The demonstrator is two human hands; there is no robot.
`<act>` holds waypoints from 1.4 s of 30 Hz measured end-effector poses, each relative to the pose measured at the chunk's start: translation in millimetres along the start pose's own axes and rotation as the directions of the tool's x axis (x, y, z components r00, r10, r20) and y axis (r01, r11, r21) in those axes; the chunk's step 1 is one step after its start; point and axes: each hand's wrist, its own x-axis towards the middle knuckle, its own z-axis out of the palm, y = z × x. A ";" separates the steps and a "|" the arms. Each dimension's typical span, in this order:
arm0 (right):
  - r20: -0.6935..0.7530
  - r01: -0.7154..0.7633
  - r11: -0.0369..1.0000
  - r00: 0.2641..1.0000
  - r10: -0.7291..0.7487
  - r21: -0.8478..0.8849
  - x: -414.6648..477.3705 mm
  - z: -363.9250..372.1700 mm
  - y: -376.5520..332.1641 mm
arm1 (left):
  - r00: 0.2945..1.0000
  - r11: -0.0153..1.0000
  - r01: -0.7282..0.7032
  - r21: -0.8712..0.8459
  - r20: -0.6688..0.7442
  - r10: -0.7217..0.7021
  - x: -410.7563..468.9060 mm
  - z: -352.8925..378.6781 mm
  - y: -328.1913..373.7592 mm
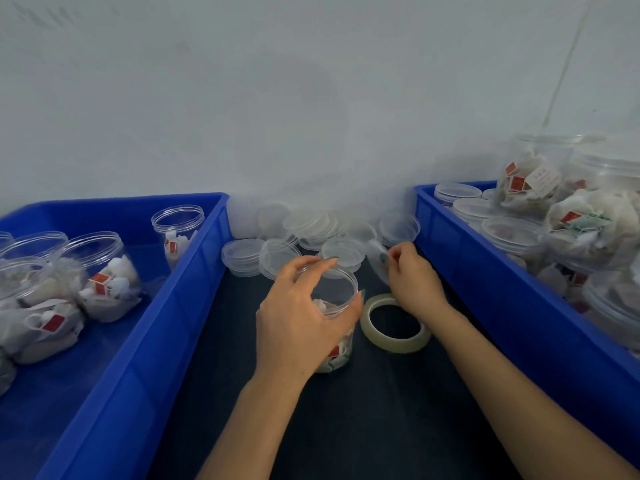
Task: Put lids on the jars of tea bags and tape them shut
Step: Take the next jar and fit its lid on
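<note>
A clear plastic jar (337, 292) with tea bags in its lower part stands open on the dark table between two blue bins. My left hand (301, 317) grips the jar round its side near the rim. My right hand (412, 278) is just right of the jar and pinches a clear lid (377, 258) held on edge at the fingertips. A roll of clear tape (394, 323) lies flat on the table under my right wrist. Loose clear lids (311, 230) are piled against the wall behind the jar.
A blue bin (194, 289) on the left holds open jars of tea bags (104, 278). Another blue bin (485, 278) on the right holds lidded jars (588, 216) stacked high. A white wall closes the back. Dark table surface (363, 410) shows between my forearms.
</note>
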 end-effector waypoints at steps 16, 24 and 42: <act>0.024 0.090 0.724 0.989 -0.146 0.684 -50.5 -29.1 -78.9 | 0.998 0.964 0.067 -0.256 0.005 -0.068 -4.1 3.3 -1.8; 0.184 0.062 0.864 0.967 -0.176 0.499 -58.7 -10.0 -82.5 | 0.997 0.952 0.039 -0.304 -0.048 -0.056 -14.3 6.1 -4.8; 0.553 0.041 0.780 0.682 -0.479 0.625 -65.7 -3.0 -16.9 | 0.999 0.973 -0.045 -0.225 -0.018 0.042 -8.7 -7.0 -11.8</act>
